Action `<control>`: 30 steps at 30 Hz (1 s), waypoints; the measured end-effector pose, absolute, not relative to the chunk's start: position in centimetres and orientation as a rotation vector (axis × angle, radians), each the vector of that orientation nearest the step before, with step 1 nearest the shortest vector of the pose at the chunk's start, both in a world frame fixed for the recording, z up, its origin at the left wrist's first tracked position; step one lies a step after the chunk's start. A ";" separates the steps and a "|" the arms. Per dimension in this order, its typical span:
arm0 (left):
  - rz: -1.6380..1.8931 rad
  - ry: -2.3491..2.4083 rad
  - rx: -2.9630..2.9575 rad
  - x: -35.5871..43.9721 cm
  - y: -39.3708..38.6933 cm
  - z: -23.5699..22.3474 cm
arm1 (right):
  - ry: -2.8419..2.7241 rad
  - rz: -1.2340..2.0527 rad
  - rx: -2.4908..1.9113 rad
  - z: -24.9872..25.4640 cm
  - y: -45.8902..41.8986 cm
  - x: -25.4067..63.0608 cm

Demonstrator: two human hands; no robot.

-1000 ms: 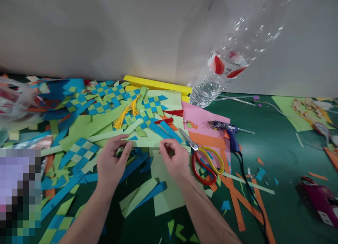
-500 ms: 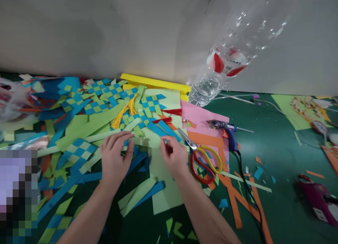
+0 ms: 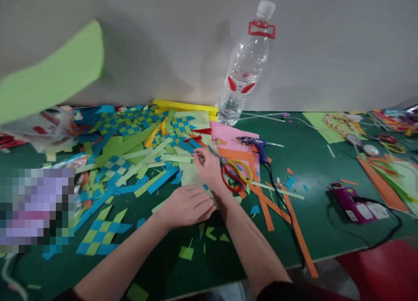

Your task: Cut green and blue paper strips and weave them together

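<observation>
My right hand (image 3: 208,167) is closed in a pinch at the right end of a pale green paper strip (image 3: 176,158). My left hand (image 3: 189,206) is below it, beside my right forearm, fingers stretched toward the right and thumb hidden; I see nothing held in it. Under both hands is a pale green paper sheet (image 3: 191,177). Scissors (image 3: 237,172) with red and yellow handles lie just right of my right hand. Left of the hands, blue and green woven paper pieces (image 3: 114,168) lie among loose strips.
A plastic bottle (image 3: 240,79) leans at the wall. The blue glue gun (image 3: 257,148) rests on pink paper (image 3: 228,129), its black cord trailing forward. Orange strips (image 3: 264,209) and a purple box (image 3: 352,205) are at right. A large green paper piece (image 3: 62,70) juts in upper left.
My left hand has left the strip's left end and moved down and right. The right hand stays at the strip. The view has shifted, and a green paper piece has entered upper left.
</observation>
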State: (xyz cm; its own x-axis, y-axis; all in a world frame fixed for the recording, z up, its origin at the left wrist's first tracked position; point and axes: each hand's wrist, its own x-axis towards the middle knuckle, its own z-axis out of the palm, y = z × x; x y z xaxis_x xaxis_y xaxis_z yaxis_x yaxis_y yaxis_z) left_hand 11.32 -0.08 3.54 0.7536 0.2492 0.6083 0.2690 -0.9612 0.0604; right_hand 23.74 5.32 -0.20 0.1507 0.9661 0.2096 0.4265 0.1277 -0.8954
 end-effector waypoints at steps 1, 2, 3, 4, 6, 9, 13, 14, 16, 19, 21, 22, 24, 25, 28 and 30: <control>-0.991 -0.447 -2.901 11.0 -0.5 3.7 | -1.407 0.750 -1.447 0.0 4.8 23.9; -0.980 -0.479 -2.885 10.5 -1.0 3.8 | -1.392 0.781 -1.446 0.2 4.3 24.1; -0.969 -0.519 -2.872 9.9 -1.3 3.9 | -1.384 0.796 -1.452 0.3 3.7 24.3; -0.970 -0.568 -2.857 9.2 -1.7 3.8 | -1.384 0.800 -1.460 0.3 3.0 24.5; -0.948 -0.664 -2.814 7.4 -2.2 3.6 | -1.392 0.792 -1.468 0.3 1.5 24.9; -0.930 -0.900 -2.753 4.5 -2.5 3.1 | -1.387 0.782 -1.477 0.1 -0.7 25.2; -0.932 -1.622 -2.562 0.9 -1.4 2.6 | -1.383 0.777 -1.474 0.1 -2.8 25.1; -0.867 -1.773 -2.486 0.2 -0.8 2.5 | -1.386 0.778 -1.473 0.2 -3.2 25.0; -0.755 -1.877 -2.430 -0.8 0.6 2.1 | -1.394 0.784 -1.471 0.2 -3.8 24.7; -0.609 -1.883 -2.390 -1.5 3.2 1.2 | -1.410 0.790 -1.465 0.3 -4.3 24.1; -0.540 -1.960 -2.314 -1.6 4.9 0.5 | -1.423 0.794 -1.456 0.4 -4.6 23.8; -0.525 -2.014 -2.266 -1.6 5.6 0.2 | -1.431 0.795 -1.451 0.5 -4.7 23.7; -0.453 -2.065 -2.304 -1.5 6.9 -0.5 | -1.450 0.790 -1.445 0.7 -4.8 23.5; -0.417 -2.074 -2.351 -1.5 7.5 -0.8 | -1.459 0.784 -1.444 0.7 -4.8 23.5; -0.401 -2.085 -2.386 -1.0 8.9 -1.4 | -1.474 0.764 -1.446 0.7 -4.6 23.5; -0.416 -2.094 -2.388 -0.7 9.9 -1.5 | -1.475 0.756 -1.448 0.6 -4.3 23.5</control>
